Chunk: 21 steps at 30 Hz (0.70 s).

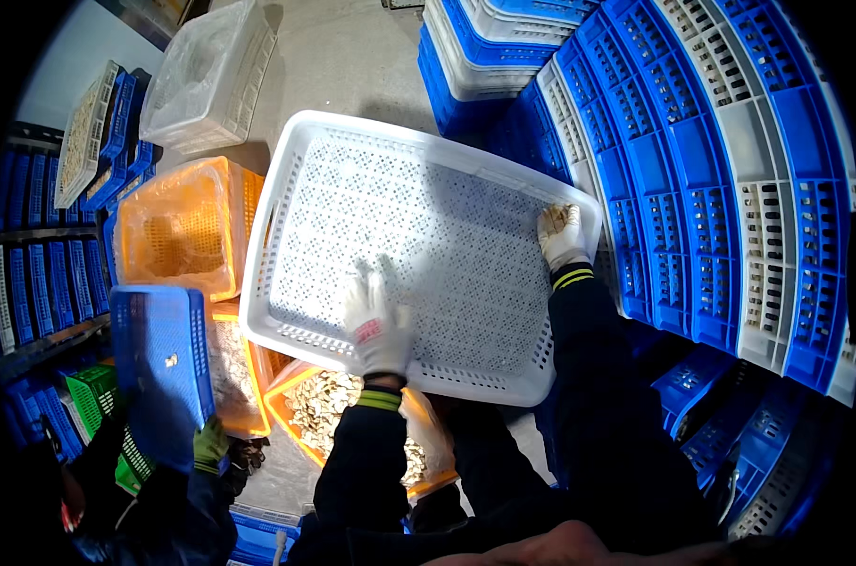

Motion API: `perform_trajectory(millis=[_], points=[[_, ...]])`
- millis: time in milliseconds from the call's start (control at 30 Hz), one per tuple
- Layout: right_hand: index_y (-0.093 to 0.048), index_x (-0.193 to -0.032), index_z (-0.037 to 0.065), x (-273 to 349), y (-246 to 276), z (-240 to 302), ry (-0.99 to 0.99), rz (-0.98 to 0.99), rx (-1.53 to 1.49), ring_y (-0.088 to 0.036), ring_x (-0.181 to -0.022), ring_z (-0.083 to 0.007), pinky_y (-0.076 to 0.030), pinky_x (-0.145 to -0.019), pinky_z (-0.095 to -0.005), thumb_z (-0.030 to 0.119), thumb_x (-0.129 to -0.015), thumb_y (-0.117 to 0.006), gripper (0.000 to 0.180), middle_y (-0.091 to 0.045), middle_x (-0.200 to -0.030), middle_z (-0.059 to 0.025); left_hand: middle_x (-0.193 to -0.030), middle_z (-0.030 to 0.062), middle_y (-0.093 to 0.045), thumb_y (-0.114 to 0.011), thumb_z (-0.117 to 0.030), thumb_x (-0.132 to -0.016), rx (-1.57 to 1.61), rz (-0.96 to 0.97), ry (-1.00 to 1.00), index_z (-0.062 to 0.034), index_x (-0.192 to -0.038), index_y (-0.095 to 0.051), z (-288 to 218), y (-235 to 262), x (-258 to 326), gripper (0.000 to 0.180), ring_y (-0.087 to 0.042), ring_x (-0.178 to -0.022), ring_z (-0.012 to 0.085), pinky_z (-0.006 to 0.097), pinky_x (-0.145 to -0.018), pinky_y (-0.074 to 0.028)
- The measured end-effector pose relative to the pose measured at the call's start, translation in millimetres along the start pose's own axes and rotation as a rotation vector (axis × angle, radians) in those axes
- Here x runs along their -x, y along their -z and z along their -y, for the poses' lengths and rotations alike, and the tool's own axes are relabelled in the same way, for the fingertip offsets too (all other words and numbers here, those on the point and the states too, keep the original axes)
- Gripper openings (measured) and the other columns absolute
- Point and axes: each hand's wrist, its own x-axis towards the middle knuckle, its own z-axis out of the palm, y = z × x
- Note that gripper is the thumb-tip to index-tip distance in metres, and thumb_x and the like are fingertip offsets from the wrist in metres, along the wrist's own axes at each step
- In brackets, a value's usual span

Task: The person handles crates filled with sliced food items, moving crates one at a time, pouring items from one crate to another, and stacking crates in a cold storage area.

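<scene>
Head view: you hold a large white perforated tray (pixel 352 189) before you, its mesh floor facing up and its long axis slanting down from upper left to lower right.
Your right hand (pixel 564 236): white-gloved, soiled at the fingertips, curled over the tray's right end and holding that rim.
Your left hand (pixel 379 325): white-gloved with a red mark on its back, fingers extended and somewhat apart, reaching across the near rim over the mesh; whether the fingertips press on it, you cannot tell from here.
Sleeves: dark on both your arms, with yellow-striped cuffs (pixel 379 400).
Under the near rim: a plastic-lined orange crate (pixel 282 401) of pale and brownish pieces (pixel 326 410), partly hidden by the tray and your left arm.
Left of the tray: a second orange crate (pixel 255 377) with pale contents, and above it a clear-lined orange basket (pixel 228 226).
Lower left: a co-worker's hand (pixel 211 445) in a yellow-green glove at the edge of a blue tray (pixel 154 325), which bears a small pale scrap (pixel 171 360).
Upper left: a white crate (pixel 225 118) draped in clear plastic, on the concrete floor (pixel 338 57).
Right side: tall stacks of blue and white crates (pixel 673 170).
Far left: a rack of blue trays (pixel 39 288).
</scene>
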Motion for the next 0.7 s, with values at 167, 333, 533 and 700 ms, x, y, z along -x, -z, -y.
perform_trajectory(millis=[167, 333, 533, 700], points=[[-0.056, -0.107, 0.014, 4, -3, 4, -0.068, 0.011, 0.001, -0.058, -0.106, -0.0225, -0.046, -0.095, -0.0441, 0.047, -0.097, -0.047, 0.036, -0.062, -0.111, -0.0035, -0.145, 0.0243, -0.031, -0.051, -0.031, -0.088, 0.038, -0.041, -0.041, -0.0078, -0.141, -0.039, -43, -52, -44, 0.059, -0.025, -0.135, 0.0434, 0.054, -0.112, -0.02], [-0.058, -0.103, 0.012, 15, -5, 10, -0.116, -0.022, -0.033, -0.058, -0.103, -0.0217, -0.046, -0.094, -0.0449, 0.039, -0.097, -0.048, 0.029, -0.063, -0.106, -0.0027, -0.146, 0.0257, -0.029, -0.041, -0.035, -0.089, -0.053, -0.063, -0.032, -0.0082, -0.142, -0.038, -44, -82, -39, 0.059, -0.021, -0.138, 0.0446, 0.054, -0.114, -0.013], [-0.06, -0.103, 0.009, 12, -22, 3, -0.201, -0.195, 0.032, -0.058, -0.098, -0.0178, -0.045, -0.093, -0.0404, 0.02, -0.096, -0.053, 0.015, -0.061, -0.102, -0.0026, -0.151, 0.0262, -0.022, -0.042, -0.039, -0.087, -0.149, 0.112, -0.013, -0.0106, -0.148, -0.028, -37, -86, -43, 0.068, -0.013, -0.142, 0.0424, 0.051, -0.116, -0.01], [-0.057, -0.111, 0.008, 3, -4, 1, -0.133, -0.052, 0.06, -0.061, -0.09, -0.0206, -0.052, -0.083, -0.0354, 0.011, -0.095, -0.052, 0.017, -0.062, -0.1, -0.0061, -0.151, 0.0269, -0.02, -0.041, -0.036, -0.088, -0.162, 0.129, 0.0, -0.0084, -0.148, -0.025, -53, -73, -43, 0.069, -0.012, -0.143, 0.041, 0.05, -0.117, -0.007]])
